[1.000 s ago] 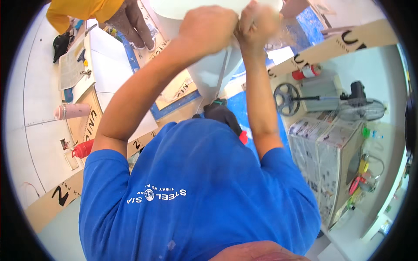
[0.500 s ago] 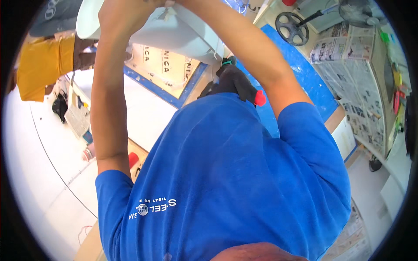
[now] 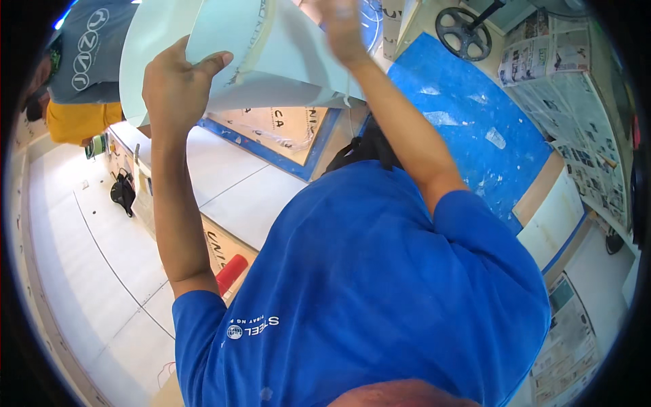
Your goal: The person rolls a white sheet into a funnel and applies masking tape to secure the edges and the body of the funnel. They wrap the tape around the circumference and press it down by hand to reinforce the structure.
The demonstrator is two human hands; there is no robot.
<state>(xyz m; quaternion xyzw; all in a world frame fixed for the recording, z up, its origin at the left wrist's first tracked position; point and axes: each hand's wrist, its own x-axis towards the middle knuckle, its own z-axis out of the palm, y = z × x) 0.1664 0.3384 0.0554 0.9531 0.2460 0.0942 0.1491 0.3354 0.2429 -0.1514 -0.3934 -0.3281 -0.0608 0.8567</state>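
A large pale, bluish-white curved sheet (image 3: 291, 57) is held up in front of me, with a strip of masking tape (image 3: 256, 37) running along it. On its left part is my left hand (image 3: 178, 85), closed on the sheet's edge with the thumb on the near face. My right hand (image 3: 341, 30) is raised by the sheet's right side and smeared by motion. Whether its fingers touch the sheet or hold anything cannot be made out. A loose whitish strip (image 3: 347, 98) hangs from the sheet's lower right corner.
At the left stand people, one in a dark grey shirt (image 3: 95, 54), another in yellow (image 3: 85, 129). Blue floor covering (image 3: 468, 129) lies right, below a black handwheel (image 3: 463, 34). A newspaper-covered box (image 3: 583, 102) stands far right. A red cylinder (image 3: 231, 273) is near my left elbow.
My hands were close together at the top of the sheet. They are now apart: the left lower on the sheet's edge, the right off to the right. More of the tape shows.
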